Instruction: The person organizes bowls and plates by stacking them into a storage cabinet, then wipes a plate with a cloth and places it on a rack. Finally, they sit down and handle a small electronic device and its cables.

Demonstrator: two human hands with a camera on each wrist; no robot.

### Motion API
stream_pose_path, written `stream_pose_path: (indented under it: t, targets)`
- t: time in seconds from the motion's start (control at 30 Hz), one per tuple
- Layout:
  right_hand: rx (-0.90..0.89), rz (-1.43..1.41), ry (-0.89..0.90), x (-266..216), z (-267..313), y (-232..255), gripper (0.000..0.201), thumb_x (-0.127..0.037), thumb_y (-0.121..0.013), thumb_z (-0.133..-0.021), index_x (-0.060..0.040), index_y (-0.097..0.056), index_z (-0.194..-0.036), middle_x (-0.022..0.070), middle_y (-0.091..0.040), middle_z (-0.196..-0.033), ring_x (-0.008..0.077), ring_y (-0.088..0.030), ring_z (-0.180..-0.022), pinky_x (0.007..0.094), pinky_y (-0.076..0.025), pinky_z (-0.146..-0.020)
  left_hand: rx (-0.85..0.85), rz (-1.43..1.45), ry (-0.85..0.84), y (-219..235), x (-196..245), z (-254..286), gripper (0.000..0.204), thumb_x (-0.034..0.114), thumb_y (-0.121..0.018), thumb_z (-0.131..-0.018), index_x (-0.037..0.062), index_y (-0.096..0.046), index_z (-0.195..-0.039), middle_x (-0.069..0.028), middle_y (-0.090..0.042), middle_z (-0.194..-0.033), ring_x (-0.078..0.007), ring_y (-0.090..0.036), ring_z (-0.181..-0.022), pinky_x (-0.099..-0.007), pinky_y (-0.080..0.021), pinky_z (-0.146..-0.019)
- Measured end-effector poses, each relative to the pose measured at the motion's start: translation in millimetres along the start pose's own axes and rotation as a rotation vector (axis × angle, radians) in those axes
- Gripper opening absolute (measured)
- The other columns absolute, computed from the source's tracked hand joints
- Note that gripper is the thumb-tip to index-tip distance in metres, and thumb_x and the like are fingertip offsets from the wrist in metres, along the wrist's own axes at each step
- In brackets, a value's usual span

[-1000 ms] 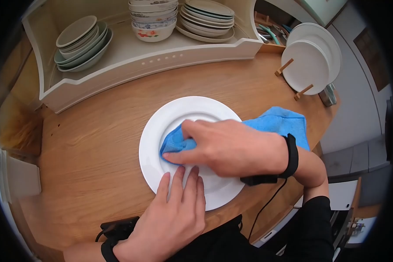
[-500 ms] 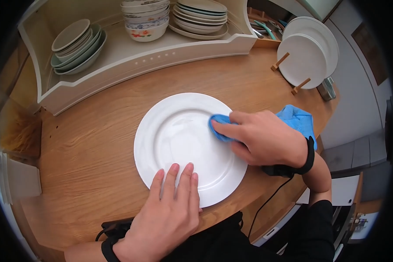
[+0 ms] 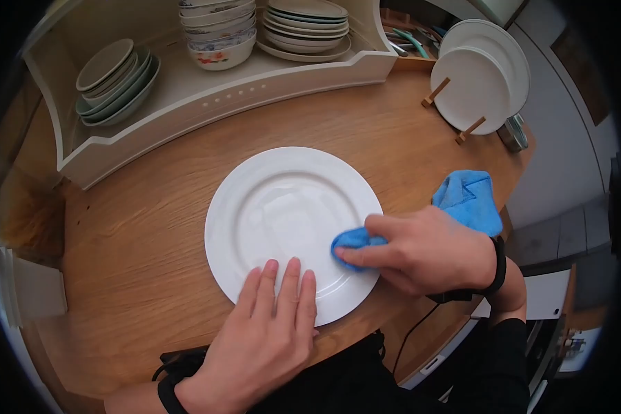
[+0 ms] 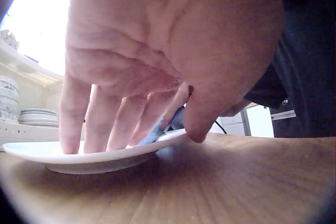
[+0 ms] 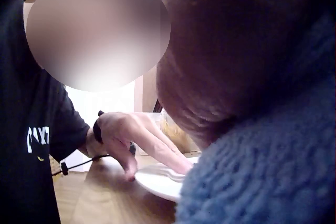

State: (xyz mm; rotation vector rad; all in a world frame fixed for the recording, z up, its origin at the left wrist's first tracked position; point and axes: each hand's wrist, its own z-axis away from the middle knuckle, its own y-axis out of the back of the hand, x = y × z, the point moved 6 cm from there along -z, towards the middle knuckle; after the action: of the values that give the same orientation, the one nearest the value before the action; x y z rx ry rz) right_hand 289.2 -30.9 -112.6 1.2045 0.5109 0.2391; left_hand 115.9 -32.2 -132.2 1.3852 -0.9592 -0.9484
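Note:
A white plate (image 3: pixel 293 181) with a wide rim lies on the wooden table near its front edge. My left hand (image 3: pixel 255 338) rests on the plate's near side, its straight fingertips pressing the inner surface. In the left wrist view the thumb (image 4: pixel 198 124) hangs just outside the rim. With my right hand (image 3: pixel 431 250) I pinch a bunched blue cloth (image 3: pixel 355 243) against the plate's right side. The cloth's loose end (image 3: pixel 470 200) trails behind the hand onto the table. Close up, the cloth (image 5: pixel 262 166) fills the lower right of the right wrist view.
A cream shelf (image 3: pixel 221 103) along the back holds tilted bowls (image 3: pixel 114 86), a stack of floral bowls (image 3: pixel 219 52) and stacked plates (image 3: pixel 307 31). At the back right, white plates (image 3: pixel 472 90) stand in a wooden rack (image 3: pixel 470 130). A white container (image 3: pixel 38 286) is at the left.
My right hand has moved the cloth from the plate's middle out to the upper right, then down along the right side. The left hand keeps its place on the near side.

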Motion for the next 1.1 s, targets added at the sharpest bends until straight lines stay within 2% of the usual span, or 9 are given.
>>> stream_pose_path:
  t: [0.1,0.2,0.37,0.5,0.6,0.7,0.77,0.87,1.1]
  targets:
    - [0.085,0.151,-0.114,11,-10,6,0.044,-0.012,-0.065,-0.084,-0.0151,-0.064,-0.128,0.0128,-0.06,-0.099,0.0338,-0.068,-0.074,0.0434,-0.057,-0.062,0.01,0.035,-0.05,8,3,-1,0.061,0.038,-0.061,-0.096,-0.0105,-0.054,-0.132,-0.0258,-0.061,-0.131,-0.041,-0.062,-0.119,-0.0494,-0.047,-0.105]
    - [0.201,0.202,-0.099,28,-28,6,0.045,-0.009,-0.064,-0.084,-0.0179,-0.065,-0.128,0.0135,-0.061,-0.105,0.0336,-0.068,-0.078,0.0432,-0.057,-0.064,-0.015,0.507,-0.218,14,5,0,0.061,0.034,-0.063,-0.096,-0.0114,-0.05,-0.135,-0.026,-0.061,-0.131,-0.04,-0.061,-0.12,-0.0478,-0.047,-0.106]
    - [0.349,0.191,0.003,44,-47,12,0.054,-0.003,-0.069,-0.079,-0.0213,-0.066,-0.13,0.0111,-0.061,-0.102,0.0317,-0.065,-0.078,0.0389,-0.054,-0.064,0.019,0.257,-0.087,18,-4,3,0.058,0.032,-0.063,-0.096,-0.0116,-0.051,-0.133,-0.0263,-0.058,-0.134,-0.0402,-0.059,-0.123,-0.0474,-0.047,-0.106]
    - [0.316,0.187,-0.029,41,-48,10,0.054,-0.003,-0.069,-0.079,-0.0188,-0.065,-0.131,0.0111,-0.061,-0.103,0.032,-0.065,-0.079,0.0395,-0.054,-0.065,0.015,-0.045,0.038,4,-12,4,0.045,0.022,-0.062,-0.093,-0.0117,-0.061,-0.122,-0.0282,-0.061,-0.13,-0.0382,-0.061,-0.122,-0.0475,-0.049,-0.104]
    - [0.315,0.188,0.026,36,-44,5,0.056,-0.003,-0.069,-0.079,-0.0104,-0.06,-0.134,0.0116,-0.061,-0.103,0.0316,-0.066,-0.079,0.0407,-0.055,-0.066,0.031,-0.109,0.035,3,-10,2,0.043,0.02,-0.061,-0.091,-0.0124,-0.062,-0.12,-0.0277,-0.063,-0.127,-0.0381,-0.063,-0.119,-0.0475,-0.05,-0.102]
    - [0.143,0.009,0.105,12,-33,-5,0.05,-0.005,-0.061,-0.082,0.0085,-0.049,-0.129,0.0165,-0.06,-0.1,0.0328,-0.068,-0.083,0.0434,-0.056,-0.062,0.017,-0.104,0.05,3,-11,3,0.044,0.019,-0.06,-0.091,-0.013,-0.061,-0.122,-0.0276,-0.064,-0.126,-0.0382,-0.064,-0.118,-0.0472,-0.051,-0.101]
    - [0.059,-0.092,0.191,-8,-23,-10,0.052,-0.006,-0.062,-0.082,0.0113,-0.049,-0.128,0.017,-0.058,-0.099,0.0322,-0.067,-0.081,0.0425,-0.056,-0.062,-0.005,-0.08,0.062,3,-10,2,0.045,0.017,-0.06,-0.091,-0.0138,-0.061,-0.123,-0.0284,-0.063,-0.128,-0.0395,-0.062,-0.121,-0.048,-0.05,-0.103]
    - [0.037,-0.152,0.338,-29,-14,-21,0.055,-0.009,-0.065,-0.08,0.0123,-0.049,-0.129,0.0147,-0.056,-0.097,0.0296,-0.067,-0.08,0.0399,-0.056,-0.058,-0.04,-0.069,0.076,3,-7,1,0.044,0.014,-0.058,-0.091,-0.0147,-0.06,-0.124,-0.0297,-0.061,-0.131,-0.0409,-0.06,-0.123,-0.049,-0.05,-0.103]
    - [0.063,-0.152,0.314,-28,-12,-18,0.057,-0.013,-0.068,-0.079,0.0071,-0.053,-0.13,0.0123,-0.055,-0.096,0.0257,-0.067,-0.079,0.0382,-0.055,-0.054,-0.056,-0.075,0.081,0,-5,3,0.043,0.008,-0.055,-0.091,-0.0162,-0.057,-0.126,-0.0323,-0.057,-0.135,-0.0438,-0.058,-0.127,-0.0512,-0.049,-0.104]
